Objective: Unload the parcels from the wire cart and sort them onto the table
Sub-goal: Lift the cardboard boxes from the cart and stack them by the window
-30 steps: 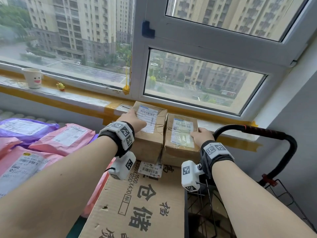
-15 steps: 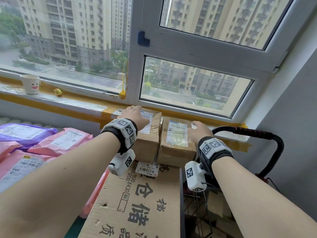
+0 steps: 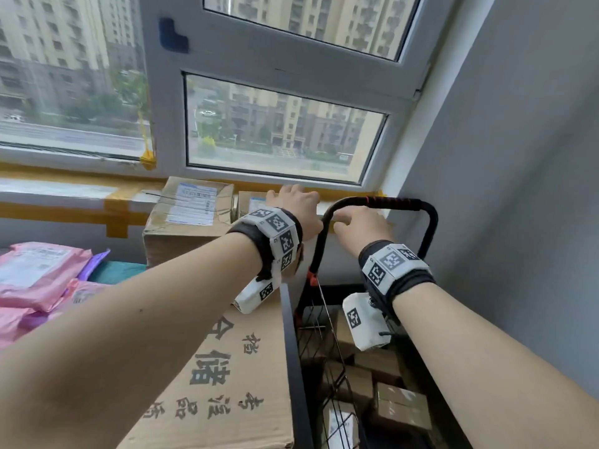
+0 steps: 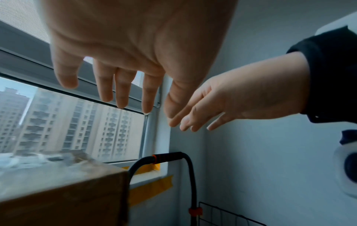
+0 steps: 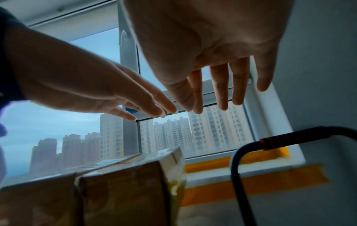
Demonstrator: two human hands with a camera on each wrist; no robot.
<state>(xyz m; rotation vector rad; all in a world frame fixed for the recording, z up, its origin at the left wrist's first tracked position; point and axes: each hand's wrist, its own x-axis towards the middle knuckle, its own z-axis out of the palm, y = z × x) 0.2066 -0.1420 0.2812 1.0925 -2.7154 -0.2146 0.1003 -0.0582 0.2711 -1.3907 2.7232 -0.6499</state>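
Note:
Two small brown parcels stand side by side on a big printed carton under the window: the left parcel shows its label, the right parcel is mostly hidden by my left hand. In the wrist views both hands hover with straight, spread fingers and hold nothing: the left hand above the right parcel, the right hand above the gap beside the cart handle. The wire cart at lower right holds several brown parcels.
Pink mailers and a purple mailer lie on the table at left. The black cart handle arches just beyond my right hand. A grey wall closes the right side; the taped window sill runs behind the parcels.
Both hands have come off the two small parcels and shifted right toward the cart handle. The parcels stay on the carton. My view has turned right and down.

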